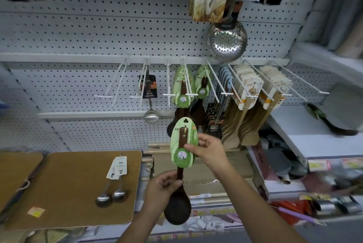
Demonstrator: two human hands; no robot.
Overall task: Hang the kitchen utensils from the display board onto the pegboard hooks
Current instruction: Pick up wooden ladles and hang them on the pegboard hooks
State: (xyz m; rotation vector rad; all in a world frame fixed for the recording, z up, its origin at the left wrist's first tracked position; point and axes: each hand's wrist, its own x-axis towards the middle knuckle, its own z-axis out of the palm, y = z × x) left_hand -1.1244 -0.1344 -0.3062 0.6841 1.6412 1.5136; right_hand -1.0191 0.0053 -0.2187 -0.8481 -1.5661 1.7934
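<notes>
The step in hand was carrying one utensil up to the wall. A dark wooden spoon (177,209) on a green card (175,144) was held upright in the air, in front of the pegboard (98,32) and below its row of hooks, touching none of them. The left hand (163,185) was curled around the spoon's neck just above the bowl. The right hand (210,150) pinched the right edge of the card, with the thumb lying across its front. The hanging hole (185,119) at the top of the card was uncovered and pointed up.

Just above and slightly beyond the card hung a hook (191,94) already loaded with matching green-carded spoons, and a second such hook stood just to its right. Farther left were two bare hooks (115,87) and one carrying a single metal ladle (150,105).

On the near left lay the brown display board (78,193), where two metal ladles (111,196) with white tags waited, so the job looked only partly done.

The next move probably called for lifting the spoon until the hole met the tip of the matching hook, then sliding the card back along the wire. The hole was small and the hook's tip carried a crossbar, so the card would likely need to be kept square as it went on.
</notes>
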